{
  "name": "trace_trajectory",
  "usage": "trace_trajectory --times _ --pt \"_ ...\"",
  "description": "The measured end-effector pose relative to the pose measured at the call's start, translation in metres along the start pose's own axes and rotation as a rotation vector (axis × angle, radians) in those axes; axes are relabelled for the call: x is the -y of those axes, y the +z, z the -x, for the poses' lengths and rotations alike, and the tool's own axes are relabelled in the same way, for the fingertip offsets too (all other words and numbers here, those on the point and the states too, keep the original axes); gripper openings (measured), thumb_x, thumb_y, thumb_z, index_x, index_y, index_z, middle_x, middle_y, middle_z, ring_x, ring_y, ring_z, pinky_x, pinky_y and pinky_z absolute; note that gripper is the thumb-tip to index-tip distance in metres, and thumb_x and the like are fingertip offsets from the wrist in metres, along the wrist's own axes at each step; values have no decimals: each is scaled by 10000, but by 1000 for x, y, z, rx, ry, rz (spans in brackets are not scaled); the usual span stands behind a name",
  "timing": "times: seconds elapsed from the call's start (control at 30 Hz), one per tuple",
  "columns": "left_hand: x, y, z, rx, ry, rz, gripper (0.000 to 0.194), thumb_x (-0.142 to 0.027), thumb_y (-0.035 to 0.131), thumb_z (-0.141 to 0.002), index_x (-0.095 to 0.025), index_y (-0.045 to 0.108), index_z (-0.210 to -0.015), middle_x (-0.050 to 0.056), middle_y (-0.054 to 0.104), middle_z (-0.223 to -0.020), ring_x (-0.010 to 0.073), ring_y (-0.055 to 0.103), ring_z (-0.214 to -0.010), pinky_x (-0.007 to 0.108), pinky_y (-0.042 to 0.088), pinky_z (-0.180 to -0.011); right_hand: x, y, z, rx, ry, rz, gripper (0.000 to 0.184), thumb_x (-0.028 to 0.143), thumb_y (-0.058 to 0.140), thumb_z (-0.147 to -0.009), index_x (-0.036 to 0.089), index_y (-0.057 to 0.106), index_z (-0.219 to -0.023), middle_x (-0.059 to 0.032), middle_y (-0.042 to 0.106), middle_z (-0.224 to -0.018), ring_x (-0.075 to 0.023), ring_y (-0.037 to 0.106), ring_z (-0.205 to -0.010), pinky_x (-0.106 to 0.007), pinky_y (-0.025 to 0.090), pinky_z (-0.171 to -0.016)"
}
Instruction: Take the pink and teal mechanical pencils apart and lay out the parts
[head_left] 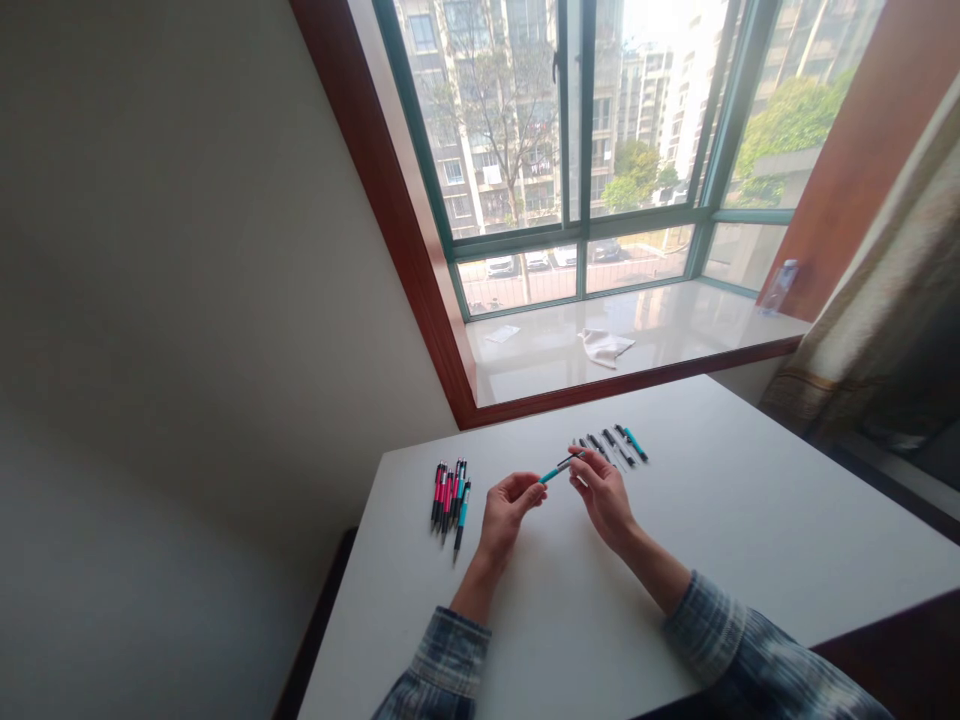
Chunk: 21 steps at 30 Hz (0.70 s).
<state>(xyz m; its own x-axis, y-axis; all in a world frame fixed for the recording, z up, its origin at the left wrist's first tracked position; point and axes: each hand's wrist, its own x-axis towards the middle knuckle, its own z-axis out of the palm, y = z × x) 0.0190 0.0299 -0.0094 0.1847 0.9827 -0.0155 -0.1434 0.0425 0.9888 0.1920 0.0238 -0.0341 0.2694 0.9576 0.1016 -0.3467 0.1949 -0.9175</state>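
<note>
Above the white table, my left hand (511,512) pinches the lower end of a teal pen barrel (553,471). The barrel slants up to the right, with a dark, thin part at its far end. My right hand (602,497) is closed at that far end with thumb and fingers together; exactly which piece it grips is too small to tell. Left of my hands lies a group of pink-and-black and teal-and-black pens (448,492), one teal pen (462,520) a little nearer. Beyond my right hand are several black pen parts (619,448) and a teal barrel (635,443).
The white table (525,630) meets a grey wall (225,300) at the left. Behind it is a window sill (675,318) with a white cloth (606,347), a paper piece (503,333) and a clear bottle (781,285). A curtain (862,290) hangs at the right.
</note>
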Motion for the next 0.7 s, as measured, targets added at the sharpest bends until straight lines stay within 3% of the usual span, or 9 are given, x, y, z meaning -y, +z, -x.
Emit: trace_trajectory --times 0.2,0.47,0.7 --pt "-4 1 2 46 -31 33 375 -392 898 -692 -137 747 -921 74 757 -858 176 698 -767 318 548 -791 3 -2 0 47 47 -55 363 435 719 -857 239 696 -1162 -100 703 -1014 -220 670 -839 -382 579 -790" --pt "-2 2 1 52 -64 36 386 -382 917 -663 -137 762 -917 73 753 -873 173 690 -767 300 539 -779 16 2 4 27 54 -82 475 437 830 -757 237 726 -1175 -71 748 -1035 -210 691 -873 -341 556 -776" --pt "0 -1 1 9 -99 17 369 -381 909 -682 -142 766 -924 80 763 -876 165 687 -772 289 541 -781 19 -17 -14 -149 -119 -6 399 437 815 -777 203 733 -1089 -77 752 -1012 -227 704 -899 -369 576 -794"
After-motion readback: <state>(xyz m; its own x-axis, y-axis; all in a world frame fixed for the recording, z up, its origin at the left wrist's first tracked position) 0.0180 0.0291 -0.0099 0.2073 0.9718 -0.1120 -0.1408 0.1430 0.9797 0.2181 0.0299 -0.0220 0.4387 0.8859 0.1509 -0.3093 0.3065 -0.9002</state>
